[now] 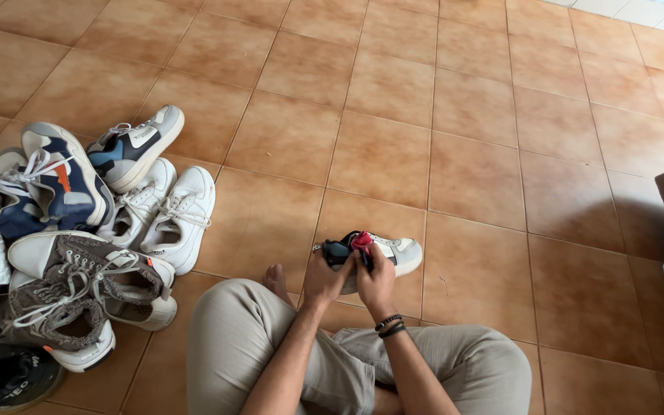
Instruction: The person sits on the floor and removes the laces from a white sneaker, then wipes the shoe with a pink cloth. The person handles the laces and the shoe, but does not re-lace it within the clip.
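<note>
Both hands close on 1 shoe (393, 253): left grip (324, 278) on its dark heel end, right grip (376, 283) beside it. Its long axis runs rightward, toe resting on the floor (463, 154).

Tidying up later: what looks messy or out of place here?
The sneakers on the left lie heaped, some tipped on their sides over others. One white sneaker sits apart, held by both hands, left and right.
</note>
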